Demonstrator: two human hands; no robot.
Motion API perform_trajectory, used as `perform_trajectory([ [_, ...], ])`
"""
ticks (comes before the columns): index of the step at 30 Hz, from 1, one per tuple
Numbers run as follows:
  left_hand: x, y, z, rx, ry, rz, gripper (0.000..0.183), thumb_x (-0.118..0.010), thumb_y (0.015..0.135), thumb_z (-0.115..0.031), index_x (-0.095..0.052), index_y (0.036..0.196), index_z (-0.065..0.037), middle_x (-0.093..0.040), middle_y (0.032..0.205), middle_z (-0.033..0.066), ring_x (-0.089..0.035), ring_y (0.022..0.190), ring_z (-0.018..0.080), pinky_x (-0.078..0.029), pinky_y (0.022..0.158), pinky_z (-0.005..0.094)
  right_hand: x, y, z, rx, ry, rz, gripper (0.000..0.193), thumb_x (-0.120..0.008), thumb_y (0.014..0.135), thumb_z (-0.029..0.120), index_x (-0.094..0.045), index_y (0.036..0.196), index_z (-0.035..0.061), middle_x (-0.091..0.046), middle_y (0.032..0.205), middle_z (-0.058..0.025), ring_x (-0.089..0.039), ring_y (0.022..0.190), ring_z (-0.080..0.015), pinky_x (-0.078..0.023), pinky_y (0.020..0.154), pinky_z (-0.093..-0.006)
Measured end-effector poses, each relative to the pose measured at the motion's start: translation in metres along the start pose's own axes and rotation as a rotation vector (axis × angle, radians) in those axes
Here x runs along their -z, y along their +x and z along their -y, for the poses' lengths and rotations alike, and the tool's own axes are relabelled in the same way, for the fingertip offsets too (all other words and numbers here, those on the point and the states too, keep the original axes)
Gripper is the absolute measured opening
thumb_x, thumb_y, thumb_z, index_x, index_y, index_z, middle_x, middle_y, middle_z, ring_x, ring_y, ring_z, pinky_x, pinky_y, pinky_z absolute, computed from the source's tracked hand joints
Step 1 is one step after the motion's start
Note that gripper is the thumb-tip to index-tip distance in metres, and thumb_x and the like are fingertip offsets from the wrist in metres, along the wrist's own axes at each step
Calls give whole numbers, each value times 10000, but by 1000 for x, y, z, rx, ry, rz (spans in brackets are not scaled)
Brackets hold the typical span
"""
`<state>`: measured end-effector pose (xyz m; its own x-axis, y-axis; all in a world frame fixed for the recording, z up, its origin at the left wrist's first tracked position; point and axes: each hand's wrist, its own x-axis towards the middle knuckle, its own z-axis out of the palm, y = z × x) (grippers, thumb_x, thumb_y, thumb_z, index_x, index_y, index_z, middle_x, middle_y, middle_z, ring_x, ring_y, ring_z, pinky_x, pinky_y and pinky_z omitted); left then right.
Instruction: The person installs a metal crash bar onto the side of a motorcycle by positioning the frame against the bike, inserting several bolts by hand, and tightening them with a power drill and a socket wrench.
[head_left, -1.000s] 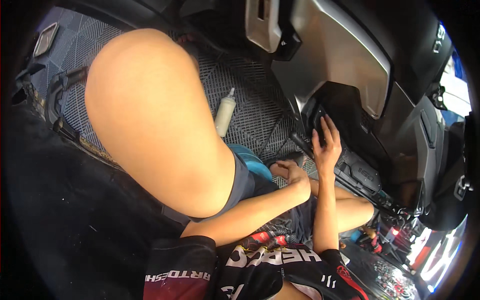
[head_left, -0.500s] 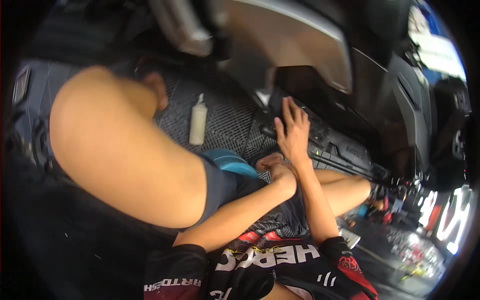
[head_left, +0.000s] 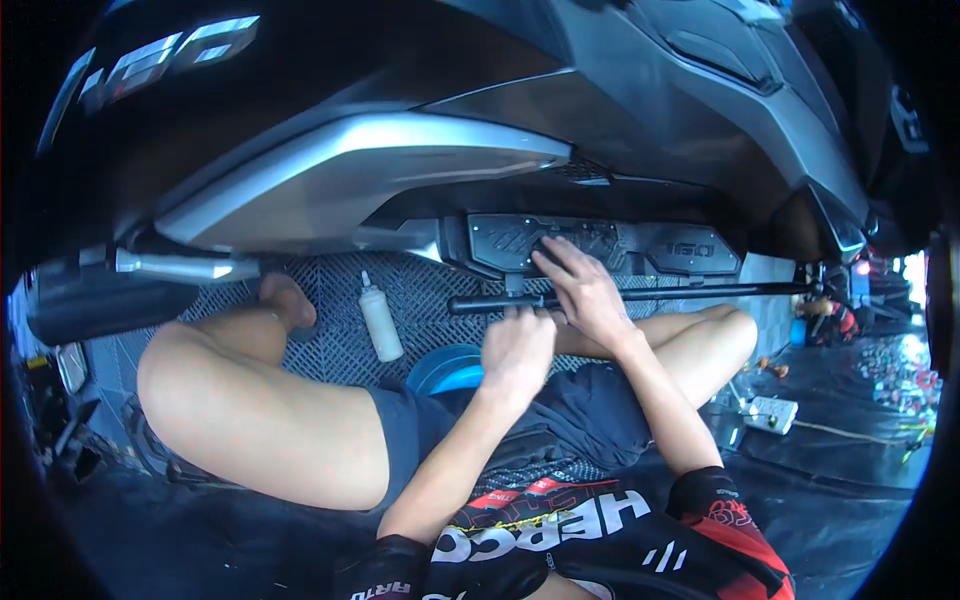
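Observation:
A scooter's dark body [head_left: 500,110] spans the far side, with a black footboard panel [head_left: 500,245] low on it. My right hand [head_left: 590,295] reaches over that panel, fingers stretched out, their tips touching or just above its surface. To its left, my left hand [head_left: 518,350] is curled closed and slightly blurred, close below a long black bar [head_left: 680,293]. Whatever lies inside those curled fingers, if anything, is hidden. Left of this hand stands or lies a translucent white squeeze bottle [head_left: 380,325] with a pointed nozzle, and a blue bowl-like container [head_left: 440,370], partly covered by my leg.
My bent legs [head_left: 260,410] frame the working area on both sides. Beneath is a dark grated mat [head_left: 340,310]. A white power strip [head_left: 772,414] with a cable lies at the right. Silver trim [head_left: 340,150] juts out from the scooter above the mat.
The view has swung, showing more of the scooter. My left hand has come away from beside my right wrist and up toward the bar. The right hand stays over the footboard.

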<state>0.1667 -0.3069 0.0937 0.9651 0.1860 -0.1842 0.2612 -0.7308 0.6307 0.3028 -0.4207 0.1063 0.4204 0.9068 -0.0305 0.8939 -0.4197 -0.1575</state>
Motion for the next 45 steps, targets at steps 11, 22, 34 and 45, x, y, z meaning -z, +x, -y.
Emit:
perform_trajectory([
  [11,5,30,16,134,374,-293,775,-659,933,-411,-408,1518,31,-321,1619,236,-244,1536,348,-164,1256,524,-25,-45,-70,-1099,673,-1277,583,-688,927,75,-390,1406,-72,-494,1363,-231,-506,1255,-298,-393,1092,-401],
  [22,-2,63,-15,104,834,-198,956,-604,901,-653,-328,1571,-28,-463,1401,411,-493,1305,535,-307,1176,544,-11,-39,-88,-1288,468,-1373,686,-812,839,133,-434,1376,-63,-477,1244,-215,-545,1165,-296,-558,843,-348],
  [34,-8,54,0,-40,944,-184,824,-568,985,-504,-293,1569,10,-521,1336,396,-565,1225,498,-463,1052,501,98,-60,-61,-582,259,-1195,222,-733,839,203,-670,1033,116,-649,902,-82,-695,775,-317,-577,646,-418],
  [45,11,59,3,-230,1036,-32,582,-508,1051,-359,-449,1467,44,-599,1293,357,-685,1070,430,-606,807,470,103,-48,-94,-479,502,-1093,165,-748,755,134,-747,911,81,-699,789,-99,-723,735,-315,-590,651,-428],
])
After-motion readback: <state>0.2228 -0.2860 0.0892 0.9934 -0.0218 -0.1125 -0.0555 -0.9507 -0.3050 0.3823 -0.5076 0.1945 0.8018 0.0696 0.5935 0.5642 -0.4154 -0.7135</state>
